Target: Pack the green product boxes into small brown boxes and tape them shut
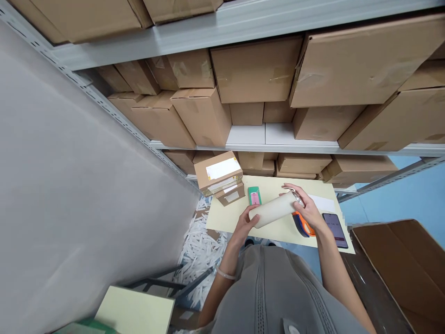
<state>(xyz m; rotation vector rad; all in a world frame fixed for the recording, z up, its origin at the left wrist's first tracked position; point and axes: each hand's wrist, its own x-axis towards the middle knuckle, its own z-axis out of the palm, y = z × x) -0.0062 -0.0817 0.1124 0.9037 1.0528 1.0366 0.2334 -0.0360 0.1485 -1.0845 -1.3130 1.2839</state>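
Note:
Above the table I hold a cream-white cylindrical bottle (274,212), lying nearly level, with shiny metal fittings at its right end. My left hand (246,222) is wrapped round its left end, thumb on the near side. My right hand (308,208) grips the metal end, with fingers curled over the top. Just beyond my left hand lies a small green box (254,195) with a pink picture. An orange and dark blue object (304,225), perhaps a tape dispenser, sits below my right hand, partly hidden. To its right are a phone (335,229) and white paper (322,203).
Two labelled cartons (219,170) are stacked at the left of the pale yellow table (222,218). Metal shelves (243,147) full of cardboard boxes rise behind. Paper strips (201,250) cover the floor at left. An open carton (403,269) stands at right, a wall (86,195) at left.

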